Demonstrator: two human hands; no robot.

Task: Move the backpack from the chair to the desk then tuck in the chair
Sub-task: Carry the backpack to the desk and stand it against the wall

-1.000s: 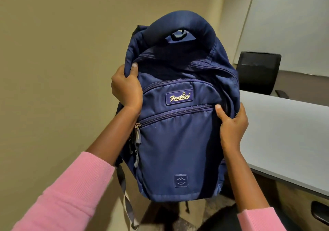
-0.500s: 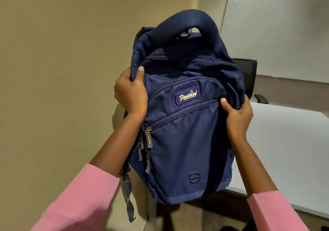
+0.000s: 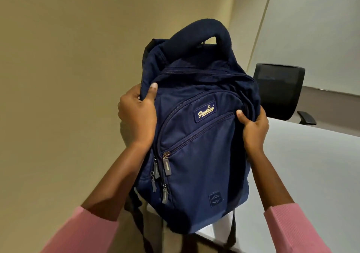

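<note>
A navy blue backpack (image 3: 202, 165) with a yellow "Fantasy" label stands upright in front of me, tilted a little to the right. My left hand (image 3: 137, 119) clasps its upper left edge, and my right hand (image 3: 253, 130) grips its right side. The bag's bottom is over the near left corner of the white desk (image 3: 303, 174); I cannot tell whether it rests on the desk. Its straps hang down past the desk edge. The chair the bag came from is out of view.
A beige wall (image 3: 68, 77) rises close on the left. A black office chair (image 3: 278, 91) stands at the desk's far side, below a whiteboard (image 3: 321, 28). The desk top stretches off to the right.
The backpack has moved right and forward with both hands, from beside the desk to over its corner. Both grips are unchanged.
</note>
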